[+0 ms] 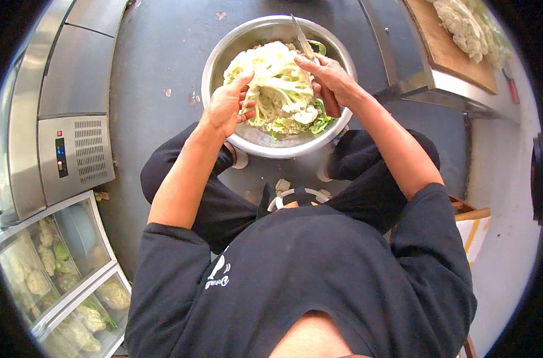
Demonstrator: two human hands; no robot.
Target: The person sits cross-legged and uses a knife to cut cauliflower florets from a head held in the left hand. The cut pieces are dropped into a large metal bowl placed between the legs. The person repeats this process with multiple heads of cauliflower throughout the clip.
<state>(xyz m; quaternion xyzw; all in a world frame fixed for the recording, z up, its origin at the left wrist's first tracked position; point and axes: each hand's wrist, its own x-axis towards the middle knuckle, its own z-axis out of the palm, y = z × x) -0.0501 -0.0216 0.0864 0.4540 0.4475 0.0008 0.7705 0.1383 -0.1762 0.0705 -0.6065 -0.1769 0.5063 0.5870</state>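
My left hand (226, 105) grips the left side of a large pale cauliflower (276, 76), thumb on top and fingers curled below a stalk. Its cut stems and florets spread over a wide stainless steel basin (278, 152). In my right hand (336, 80) is a kitchen knife (302, 38); the blade points away from me and up over the far rim. Its brown wooden handle (329, 102) sticks out below my palm. My right fingertips are close to the cauliflower's right side; whether they touch it is unclear. Green leaf trimmings (321, 121) and small floret pieces lie in the basin.
The basin stands on the dark floor (159, 58) in front of my feet. At left is a stainless steel refrigerator (74, 76), with a glass-fronted case (96, 223) of cauliflowers nearer me. More cauliflower (461, 27) rests on a wooden board (437, 40) atop a metal table at right.
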